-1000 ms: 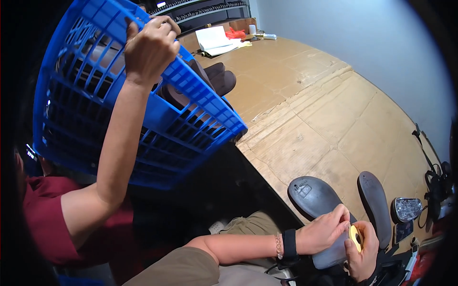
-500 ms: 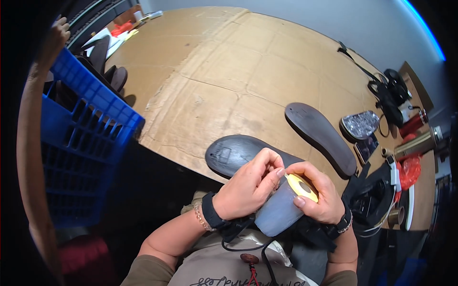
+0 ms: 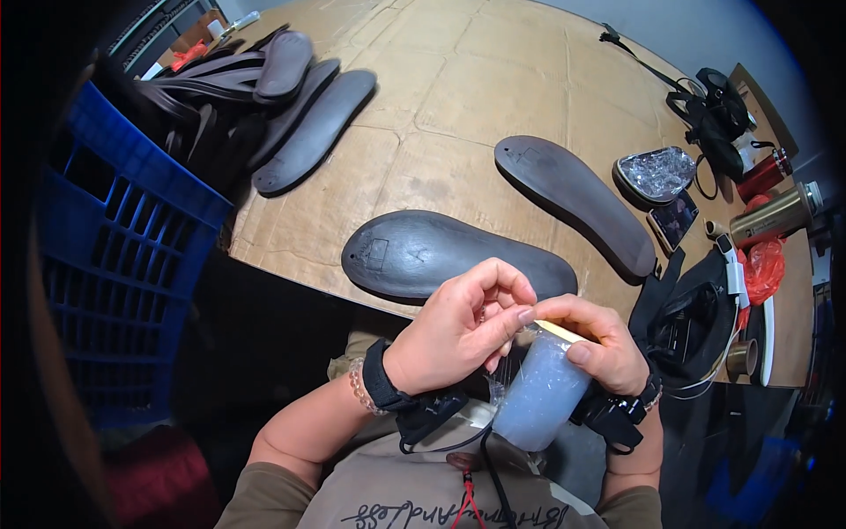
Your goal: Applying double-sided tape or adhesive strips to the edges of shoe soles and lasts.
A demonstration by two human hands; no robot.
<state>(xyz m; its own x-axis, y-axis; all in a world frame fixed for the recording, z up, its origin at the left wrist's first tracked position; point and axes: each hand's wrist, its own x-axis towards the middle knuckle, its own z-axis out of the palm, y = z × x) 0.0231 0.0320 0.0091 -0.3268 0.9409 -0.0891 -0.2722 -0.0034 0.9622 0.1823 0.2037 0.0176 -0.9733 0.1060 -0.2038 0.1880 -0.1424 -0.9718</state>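
Translucent bluish plastic roll (image 3: 542,397) sits gripped in the right hand (image 3: 599,348) while the left hand (image 3: 458,331) pinches its top edge, near a dark flat shoe sole (image 3: 441,256)

Matt dark rubbery sole (image 3: 458,256); translucent plastic tape roll (image 3: 539,397) (glossy); worn plywood table (image 3: 493,88).

- A clear plastic-wrapped roll (image 3: 542,397) with a yellow core is sitting in the hands, just below the desk edge.
- A crinkly silver foil packet (image 3: 656,174) is lying at the desk's right side.
- A small dark rectangular phone screen (image 3: 674,220) is lying just beside it.
- A red plastic bag (image 3: 765,264) is bunching near the right edge.
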